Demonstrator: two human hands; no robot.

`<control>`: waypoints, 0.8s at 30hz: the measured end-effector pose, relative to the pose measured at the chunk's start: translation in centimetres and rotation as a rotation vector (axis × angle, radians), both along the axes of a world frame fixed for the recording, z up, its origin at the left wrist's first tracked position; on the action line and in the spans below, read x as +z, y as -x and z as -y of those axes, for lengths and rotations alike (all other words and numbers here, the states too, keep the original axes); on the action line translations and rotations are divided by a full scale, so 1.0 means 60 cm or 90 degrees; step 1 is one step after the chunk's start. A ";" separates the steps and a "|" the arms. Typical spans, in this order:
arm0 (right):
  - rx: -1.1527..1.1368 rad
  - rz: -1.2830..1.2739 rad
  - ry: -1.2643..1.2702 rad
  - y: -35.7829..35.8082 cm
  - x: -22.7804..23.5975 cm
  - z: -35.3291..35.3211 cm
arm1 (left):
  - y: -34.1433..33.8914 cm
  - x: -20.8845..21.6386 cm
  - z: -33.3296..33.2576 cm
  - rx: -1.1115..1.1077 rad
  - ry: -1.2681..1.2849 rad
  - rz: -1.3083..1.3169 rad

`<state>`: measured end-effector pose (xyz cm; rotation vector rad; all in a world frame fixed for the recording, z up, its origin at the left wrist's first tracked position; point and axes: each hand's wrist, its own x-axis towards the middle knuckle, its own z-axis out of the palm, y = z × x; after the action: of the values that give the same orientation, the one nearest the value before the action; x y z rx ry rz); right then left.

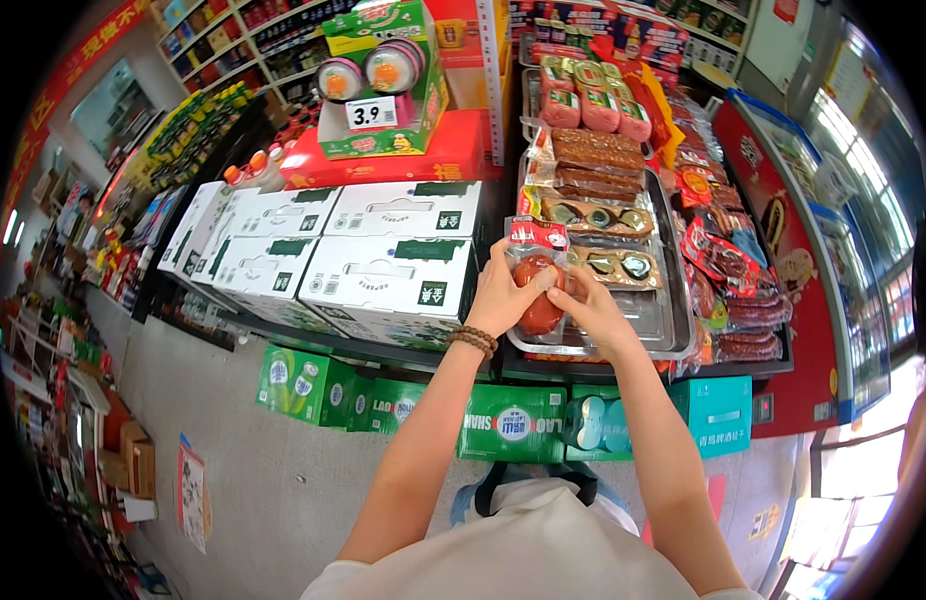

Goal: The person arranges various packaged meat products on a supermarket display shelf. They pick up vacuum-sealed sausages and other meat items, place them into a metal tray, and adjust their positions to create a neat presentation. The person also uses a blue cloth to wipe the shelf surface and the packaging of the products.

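Observation:
A clear vacuum pack of reddish-brown cooked meat with a red label at its top is held over the front left corner of a metal tray. My left hand is closed round the pack's left side, with its thumb across the front. My right hand grips the right side, its thumb close to the left one. Behind the pack on the tray lie flat packs of dark-centred egg slices and brown meat slabs. The fingers behind the pack are hidden.
White cartons stand stacked to the left, beside a red box bearing a green display box. More packed sausages lie to the right. Green drink cases sit low in front; a red freezer stands far right.

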<state>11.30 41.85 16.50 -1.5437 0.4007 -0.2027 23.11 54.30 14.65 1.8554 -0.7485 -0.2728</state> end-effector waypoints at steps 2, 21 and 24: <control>-0.007 -0.065 0.019 0.001 0.005 0.011 | -0.006 -0.007 0.010 0.013 -0.054 0.099; -0.043 -0.028 0.549 0.076 0.030 0.013 | 0.057 -0.023 0.044 0.216 -0.106 0.290; -0.218 0.227 0.549 0.156 0.034 0.080 | 0.066 -0.034 0.013 0.209 -0.025 0.191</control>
<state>1.96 37.05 18.57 -2.2115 0.2990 -1.0060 19.17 53.51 12.58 2.0456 -0.6268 0.2072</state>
